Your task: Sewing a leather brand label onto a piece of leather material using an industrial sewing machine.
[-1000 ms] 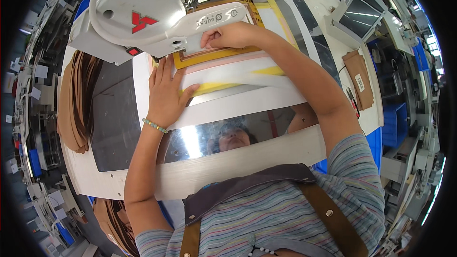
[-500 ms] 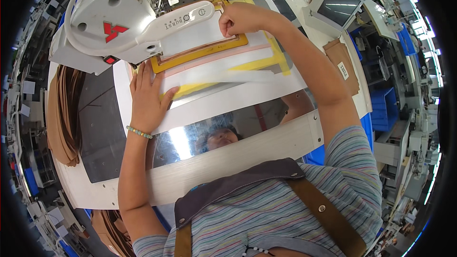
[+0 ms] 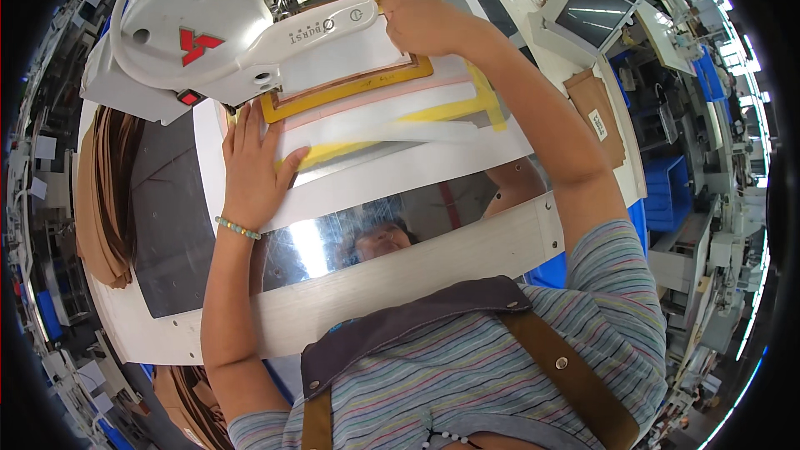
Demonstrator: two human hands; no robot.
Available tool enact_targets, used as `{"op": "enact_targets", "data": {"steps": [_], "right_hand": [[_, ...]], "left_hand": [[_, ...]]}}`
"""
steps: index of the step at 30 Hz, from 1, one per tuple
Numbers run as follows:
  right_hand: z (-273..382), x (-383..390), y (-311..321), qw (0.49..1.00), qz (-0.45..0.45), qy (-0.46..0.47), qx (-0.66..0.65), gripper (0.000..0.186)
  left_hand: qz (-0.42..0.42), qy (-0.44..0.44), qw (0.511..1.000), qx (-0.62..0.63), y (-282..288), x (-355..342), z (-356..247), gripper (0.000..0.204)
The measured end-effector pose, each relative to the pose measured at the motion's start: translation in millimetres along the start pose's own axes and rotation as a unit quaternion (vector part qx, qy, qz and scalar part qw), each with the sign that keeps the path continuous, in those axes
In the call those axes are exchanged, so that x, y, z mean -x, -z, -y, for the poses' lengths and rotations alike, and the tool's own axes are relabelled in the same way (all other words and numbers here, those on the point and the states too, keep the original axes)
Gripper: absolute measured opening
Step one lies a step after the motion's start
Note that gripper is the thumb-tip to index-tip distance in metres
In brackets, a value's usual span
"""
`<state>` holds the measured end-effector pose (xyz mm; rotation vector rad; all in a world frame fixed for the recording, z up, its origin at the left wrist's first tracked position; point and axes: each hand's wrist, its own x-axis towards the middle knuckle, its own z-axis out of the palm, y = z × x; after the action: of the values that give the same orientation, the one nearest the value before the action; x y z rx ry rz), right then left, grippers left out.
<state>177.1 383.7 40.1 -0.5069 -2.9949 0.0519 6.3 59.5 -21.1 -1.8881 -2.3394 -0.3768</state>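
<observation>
My left hand (image 3: pixel 253 163) lies flat, fingers spread, on a white sheet (image 3: pixel 400 168) beside the left end of a yellow rectangular frame (image 3: pixel 358 94). The frame lies under the machine's lamp and has a brown inner border around white material (image 3: pixel 342 58). At its right end, my right hand (image 3: pixel 425 25) is bent over the bar with the fingers curled together. Whatever they may grip is hidden. Yellow tape strips (image 3: pixel 454 112) and a translucent strip (image 3: pixel 425 132) lie in front of the frame.
A white sewing machine head (image 3: pixel 196 25) with a lamp arm (image 3: pixel 325 27) overhangs the work. Brown sheets (image 3: pixel 108 200) are stacked at the left. A shiny metal plate (image 3: pixel 383 225) lies at the front; a screen (image 3: pixel 592 8) and brown pieces (image 3: pixel 596 117) are at the right.
My right hand has shifted slightly up along the frame's right end and turned, its back now more in view. The left hand stays flat in place. The whole view has shifted slightly.
</observation>
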Motion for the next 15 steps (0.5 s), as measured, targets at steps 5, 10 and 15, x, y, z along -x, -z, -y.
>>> {"op": "enact_targets", "data": {"steps": [5, 10, 15], "right_hand": [[17, -12, 10, 0.982, -0.048, -0.013, -0.181, 0.021], [89, -41, -12, 0.843, 0.063, 0.087, -0.526, 0.019], [119, -42, -24, 0.946, 0.109, 0.051, -0.300, 0.032]], "left_hand": [[-0.027, -0.011, 1.000, 0.007, -1, 0, 1, 0.066], [-0.029, -0.005, 1.000, 0.010, -3, 0, 1, 0.066], [-0.019, 0.013, 1.000, 0.016, 1, -2, -5, 0.064]]}}
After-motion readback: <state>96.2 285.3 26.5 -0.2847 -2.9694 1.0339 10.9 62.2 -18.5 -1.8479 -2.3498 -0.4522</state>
